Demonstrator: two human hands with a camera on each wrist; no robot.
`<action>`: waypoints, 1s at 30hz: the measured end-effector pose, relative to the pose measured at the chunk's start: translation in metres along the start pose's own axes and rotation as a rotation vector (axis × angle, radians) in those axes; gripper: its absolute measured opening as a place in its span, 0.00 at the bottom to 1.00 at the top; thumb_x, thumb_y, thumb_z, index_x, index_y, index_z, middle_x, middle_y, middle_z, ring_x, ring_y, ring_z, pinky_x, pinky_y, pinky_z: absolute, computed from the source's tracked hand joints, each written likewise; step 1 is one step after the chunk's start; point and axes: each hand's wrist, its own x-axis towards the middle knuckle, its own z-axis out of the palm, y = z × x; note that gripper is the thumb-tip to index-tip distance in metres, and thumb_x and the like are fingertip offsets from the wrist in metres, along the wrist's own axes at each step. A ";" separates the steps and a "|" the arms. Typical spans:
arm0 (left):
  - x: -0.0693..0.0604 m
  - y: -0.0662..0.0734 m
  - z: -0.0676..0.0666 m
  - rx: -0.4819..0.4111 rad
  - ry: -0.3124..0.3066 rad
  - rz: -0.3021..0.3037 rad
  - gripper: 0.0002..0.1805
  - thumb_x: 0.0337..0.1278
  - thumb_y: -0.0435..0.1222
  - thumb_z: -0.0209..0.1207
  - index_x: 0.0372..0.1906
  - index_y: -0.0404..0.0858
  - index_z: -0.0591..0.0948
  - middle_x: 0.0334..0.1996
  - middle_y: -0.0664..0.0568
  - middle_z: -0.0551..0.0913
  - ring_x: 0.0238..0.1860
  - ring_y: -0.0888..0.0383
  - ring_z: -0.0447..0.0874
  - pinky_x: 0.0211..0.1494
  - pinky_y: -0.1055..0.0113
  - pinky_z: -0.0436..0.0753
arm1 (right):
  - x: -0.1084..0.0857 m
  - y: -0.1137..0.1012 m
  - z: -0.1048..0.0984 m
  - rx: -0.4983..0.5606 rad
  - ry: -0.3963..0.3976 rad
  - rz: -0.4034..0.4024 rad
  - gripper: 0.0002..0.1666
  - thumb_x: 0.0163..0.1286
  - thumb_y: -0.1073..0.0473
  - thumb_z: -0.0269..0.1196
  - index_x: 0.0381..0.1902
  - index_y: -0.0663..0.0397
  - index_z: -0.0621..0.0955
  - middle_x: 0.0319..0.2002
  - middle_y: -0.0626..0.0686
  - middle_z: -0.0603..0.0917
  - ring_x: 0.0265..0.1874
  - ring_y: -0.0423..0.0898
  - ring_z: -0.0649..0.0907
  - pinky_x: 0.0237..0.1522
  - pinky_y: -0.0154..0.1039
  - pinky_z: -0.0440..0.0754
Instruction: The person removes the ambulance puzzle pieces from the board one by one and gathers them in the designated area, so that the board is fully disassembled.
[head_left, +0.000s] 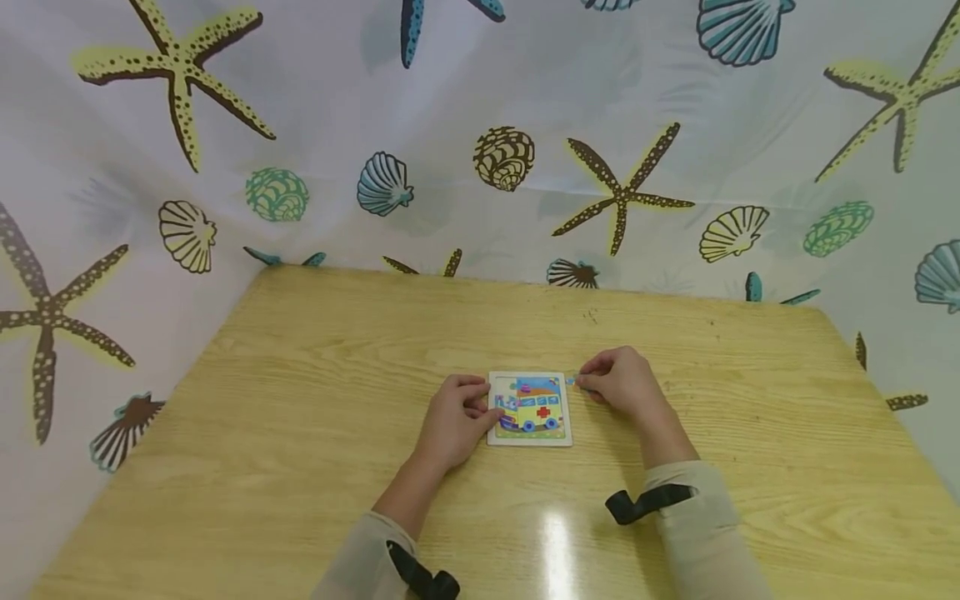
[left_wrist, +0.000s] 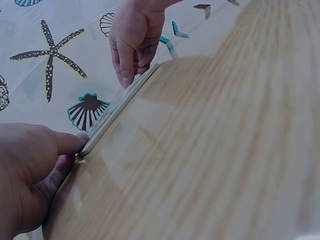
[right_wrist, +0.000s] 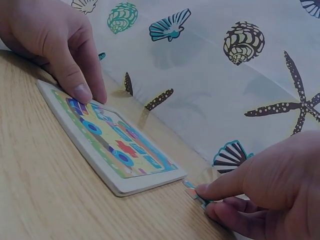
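Note:
A small jigsaw puzzle (head_left: pixel 530 410) in a white frame lies flat on the table, its picture a yellow ambulance with a red cross. At its upper left a pale patch shows with no picture on it. My left hand (head_left: pixel 452 423) holds the puzzle by its left edge, the thumb (right_wrist: pixel 81 93) on top of the picture. Just off the puzzle's right side, my right hand (head_left: pixel 621 382) pinches a small blue puzzle piece (right_wrist: pixel 190 188) between thumb and forefinger. That piece is mostly covered by the fingertips.
A wooden table (head_left: pixel 337 350) spreads around the puzzle on all sides. White cloth (head_left: pixel 450 92) printed with starfish and shells hangs behind it and at both sides. Each sleeve carries a black strap (head_left: pixel 660 500) with a small device.

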 end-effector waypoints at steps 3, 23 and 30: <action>0.001 0.002 -0.001 0.000 0.002 0.009 0.23 0.59 0.34 0.68 0.57 0.29 0.81 0.58 0.46 0.76 0.41 0.58 0.80 0.46 0.66 0.84 | 0.002 0.000 -0.003 0.020 -0.021 -0.002 0.11 0.69 0.58 0.67 0.43 0.61 0.86 0.34 0.55 0.87 0.25 0.41 0.82 0.30 0.33 0.81; 0.001 -0.002 0.000 0.002 0.011 0.026 0.24 0.56 0.35 0.71 0.57 0.29 0.82 0.58 0.45 0.76 0.39 0.59 0.80 0.43 0.69 0.84 | 0.000 -0.009 0.004 0.138 -0.066 -0.032 0.15 0.71 0.56 0.65 0.49 0.61 0.83 0.35 0.56 0.82 0.27 0.44 0.82 0.31 0.34 0.83; 0.002 -0.003 0.001 0.012 0.015 0.047 0.23 0.57 0.35 0.70 0.56 0.29 0.82 0.57 0.44 0.76 0.39 0.59 0.80 0.44 0.68 0.84 | 0.001 -0.013 0.015 0.184 -0.107 -0.067 0.15 0.70 0.56 0.66 0.49 0.60 0.84 0.32 0.54 0.80 0.24 0.43 0.80 0.30 0.33 0.83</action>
